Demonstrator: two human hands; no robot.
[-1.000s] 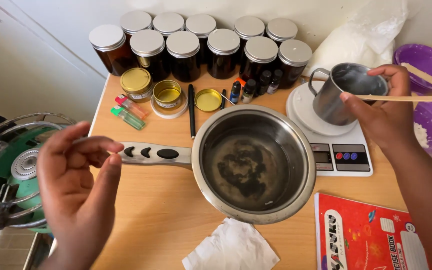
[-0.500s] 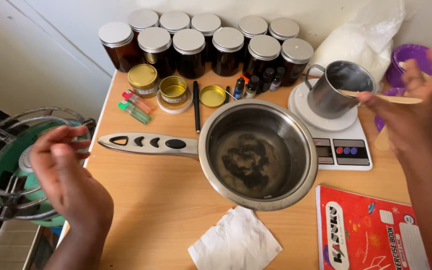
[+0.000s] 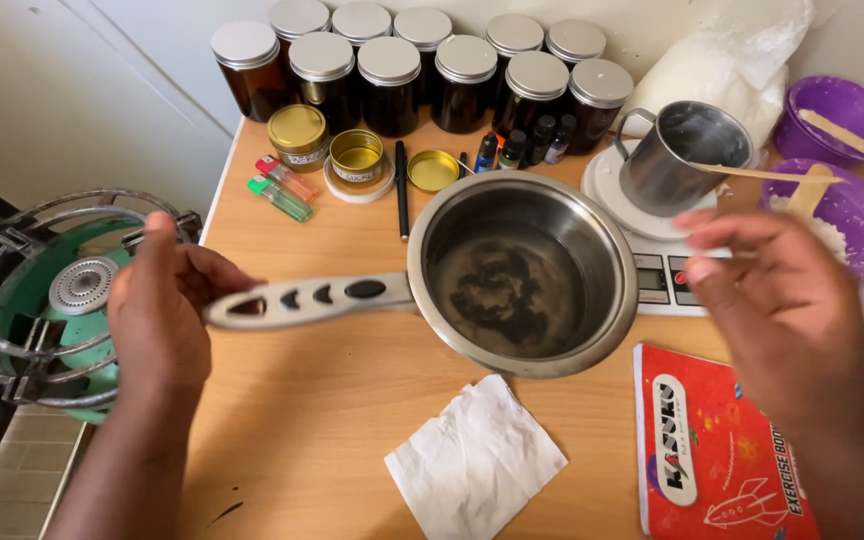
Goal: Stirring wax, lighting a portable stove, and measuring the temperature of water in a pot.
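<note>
A steel saucepan [image 3: 522, 270] with dark residue on its bottom sits on the wooden table [image 3: 332, 420]. Its long grey handle [image 3: 312, 298] points left. My left hand [image 3: 162, 315] is closed around the end of that handle. My right hand [image 3: 777, 300] hovers, blurred, with fingers spread and nothing in it, just right of the pan, over the white kitchen scale [image 3: 664, 268]. A metal mug [image 3: 677, 155] stands on the scale with a wooden stick [image 3: 767, 174] resting across its rim.
Amber jars with silver lids [image 3: 392, 65] line the back. Gold tins [image 3: 357, 155], two lighters [image 3: 280, 190], a pen [image 3: 402, 190] and small dropper bottles [image 3: 512, 150] lie before them. Purple bowls [image 3: 852, 215], a red exercise book [image 3: 712, 450], a white tissue [image 3: 472, 460]; green gas burner [image 3: 52, 300] left.
My left hand moved in and took hold of the pan handle, and the pan shifted a little. My right hand let go of the stick, left it on the mug, and came down toward me.
</note>
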